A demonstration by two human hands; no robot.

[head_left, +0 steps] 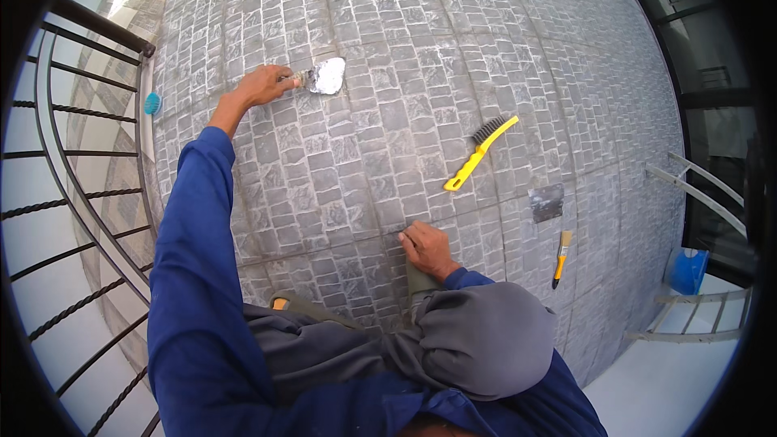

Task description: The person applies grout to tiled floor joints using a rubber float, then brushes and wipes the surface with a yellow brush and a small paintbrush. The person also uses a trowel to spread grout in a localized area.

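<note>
My left hand (264, 85) is stretched far forward on the left and closed around the handle of a putty knife (306, 79). A lump of white paste (329, 76) covers its blade, low over the grey stone-patterned tiles (388, 113). Near my bent knee, my right hand (428, 248) is curled with its knuckles up and its fingertips down by the tiles. Whatever its fingers may hold is hidden. Ahead and to the right of it lies a yellow-handled wire brush (479, 155), its dark bristles turned to the left.
Black metal railing (89, 146) runs along the left, with a small turquoise scrubbing brush (153, 103) at its foot. A grey square plate (546, 203) and a paintbrush (561, 259) lie on the right. Beyond them are a metal ladder (696, 194) and a blue container (686, 271).
</note>
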